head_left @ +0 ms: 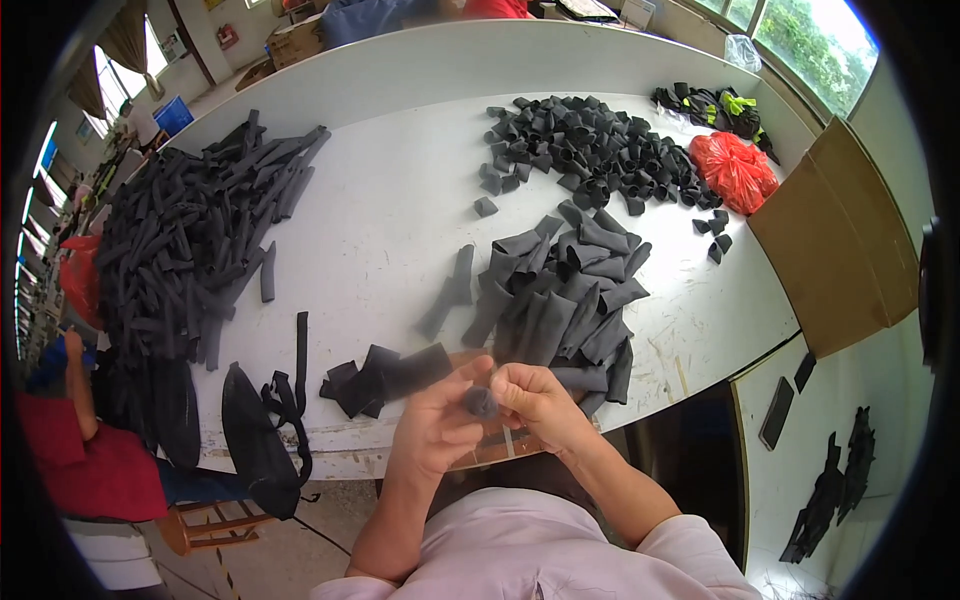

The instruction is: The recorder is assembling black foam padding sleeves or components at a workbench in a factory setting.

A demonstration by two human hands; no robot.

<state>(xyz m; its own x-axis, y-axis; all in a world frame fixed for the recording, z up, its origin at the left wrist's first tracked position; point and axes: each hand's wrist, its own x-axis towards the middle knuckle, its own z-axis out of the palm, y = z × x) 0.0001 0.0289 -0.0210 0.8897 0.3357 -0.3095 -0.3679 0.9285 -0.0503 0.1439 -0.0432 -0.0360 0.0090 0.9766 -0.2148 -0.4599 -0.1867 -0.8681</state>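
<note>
Close to my body at the table's near edge, both hands meet on a small dark grey fabric tube (480, 402). My left hand (440, 418) is closed around it from the left. The thumb and fingers of my right hand (540, 402) pinch its upper right edge. Just beyond my left hand lie several flat dark fabric pieces (368, 382). A heap of longer dark grey fabric sleeves (570, 290) lies beyond my right hand. To its left is a single sleeve (460, 278), with a blurred piece below it.
A big pile of narrow dark strips (190, 230) covers the table's left side. Short fabric rings (600, 150) are heaped at the far right, beside a red plastic bag (735, 172) and a cardboard sheet (835, 240). A person in red (100, 450) sits at the left.
</note>
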